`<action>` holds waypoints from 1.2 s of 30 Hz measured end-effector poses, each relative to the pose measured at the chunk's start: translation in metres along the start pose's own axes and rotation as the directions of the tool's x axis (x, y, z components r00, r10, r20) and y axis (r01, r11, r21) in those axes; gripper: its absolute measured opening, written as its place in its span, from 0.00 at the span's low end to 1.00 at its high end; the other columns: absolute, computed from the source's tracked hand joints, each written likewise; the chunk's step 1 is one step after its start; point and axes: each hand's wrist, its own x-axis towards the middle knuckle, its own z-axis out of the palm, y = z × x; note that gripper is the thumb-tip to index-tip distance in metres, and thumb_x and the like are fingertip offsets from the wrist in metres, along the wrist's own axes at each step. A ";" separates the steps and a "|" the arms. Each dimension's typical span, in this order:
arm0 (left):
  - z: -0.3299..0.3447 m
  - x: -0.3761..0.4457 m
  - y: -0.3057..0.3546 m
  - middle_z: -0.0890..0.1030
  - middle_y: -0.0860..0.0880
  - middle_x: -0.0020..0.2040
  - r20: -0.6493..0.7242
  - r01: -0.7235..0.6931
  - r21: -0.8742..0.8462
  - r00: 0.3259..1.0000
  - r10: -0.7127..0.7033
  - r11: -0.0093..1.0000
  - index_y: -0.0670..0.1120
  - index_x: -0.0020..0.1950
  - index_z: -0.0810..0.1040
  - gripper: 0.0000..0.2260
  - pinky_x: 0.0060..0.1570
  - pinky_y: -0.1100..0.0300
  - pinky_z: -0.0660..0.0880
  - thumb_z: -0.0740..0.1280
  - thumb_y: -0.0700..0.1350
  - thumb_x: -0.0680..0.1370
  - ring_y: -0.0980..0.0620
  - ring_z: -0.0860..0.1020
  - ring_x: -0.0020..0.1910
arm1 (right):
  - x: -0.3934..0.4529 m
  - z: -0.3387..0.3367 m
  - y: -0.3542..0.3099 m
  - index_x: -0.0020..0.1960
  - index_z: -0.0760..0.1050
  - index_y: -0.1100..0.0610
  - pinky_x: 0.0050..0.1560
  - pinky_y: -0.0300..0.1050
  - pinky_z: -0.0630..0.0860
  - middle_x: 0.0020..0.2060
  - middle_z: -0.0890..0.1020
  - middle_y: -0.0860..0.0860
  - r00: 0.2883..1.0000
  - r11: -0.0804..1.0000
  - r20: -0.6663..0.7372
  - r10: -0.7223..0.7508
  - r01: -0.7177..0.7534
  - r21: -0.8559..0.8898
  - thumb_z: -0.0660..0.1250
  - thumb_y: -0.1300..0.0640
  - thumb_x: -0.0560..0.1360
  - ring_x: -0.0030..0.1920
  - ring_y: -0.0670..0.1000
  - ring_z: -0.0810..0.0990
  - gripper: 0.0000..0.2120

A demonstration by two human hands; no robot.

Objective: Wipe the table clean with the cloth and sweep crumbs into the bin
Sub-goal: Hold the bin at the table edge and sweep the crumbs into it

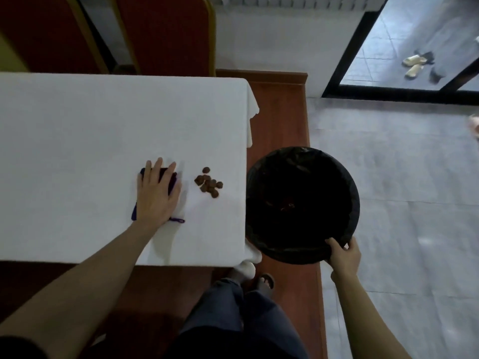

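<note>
Lay between left hand (157, 193), pressed flat with straight fingers on dark cloth (169, 181), and worktop (77, 120) right edge: crumbs (208, 183), nearer that hand, with bin (302, 203) beyond the edge, rim gripped by right hand (343, 256).

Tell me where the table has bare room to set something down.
The white tablecloth is bare left of and beyond the left hand on the purple cloth. Crowded: the crumbs between cloth and the edge by the bin.
</note>
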 end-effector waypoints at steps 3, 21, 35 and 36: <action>0.007 -0.021 -0.019 0.59 0.42 0.80 0.031 0.037 0.054 0.999 -0.038 0.998 0.51 0.78 0.63 0.30 0.73 0.36 0.54 0.54 0.62 0.79 0.37 0.54 0.79 | -0.007 0.008 -0.002 0.42 0.76 0.43 0.50 0.65 0.80 0.45 0.83 0.55 1.000 1.000 0.004 0.005 -0.005 0.002 0.70 0.60 0.70 0.48 0.59 0.83 0.12; 0.016 0.013 -0.009 0.61 0.44 0.79 0.028 0.092 0.043 0.995 -0.093 0.995 0.46 0.80 0.58 0.30 0.62 0.37 0.72 0.62 0.41 0.79 0.34 0.61 0.75 | -0.021 0.026 -0.005 0.44 0.75 0.53 0.50 0.60 0.79 0.39 0.79 0.54 0.999 0.997 0.022 0.028 -0.030 0.078 0.67 0.67 0.72 0.44 0.57 0.79 0.10; 0.035 0.029 0.060 0.62 0.44 0.79 0.048 -0.092 0.016 0.995 0.091 0.996 0.46 0.80 0.60 0.30 0.63 0.40 0.72 0.62 0.40 0.78 0.35 0.62 0.75 | -0.026 0.031 -0.003 0.44 0.74 0.54 0.45 0.56 0.78 0.38 0.79 0.55 1.000 0.995 0.008 0.020 -0.021 0.093 0.66 0.68 0.72 0.42 0.57 0.78 0.09; 0.037 0.026 0.064 0.63 0.44 0.79 0.046 -0.107 0.020 0.993 0.106 0.994 0.45 0.79 0.61 0.30 0.62 0.40 0.73 0.63 0.40 0.77 0.35 0.63 0.74 | -0.026 0.031 -0.003 0.43 0.74 0.54 0.44 0.55 0.77 0.37 0.78 0.55 1.000 0.994 0.009 0.023 -0.023 0.103 0.66 0.69 0.72 0.42 0.56 0.78 0.10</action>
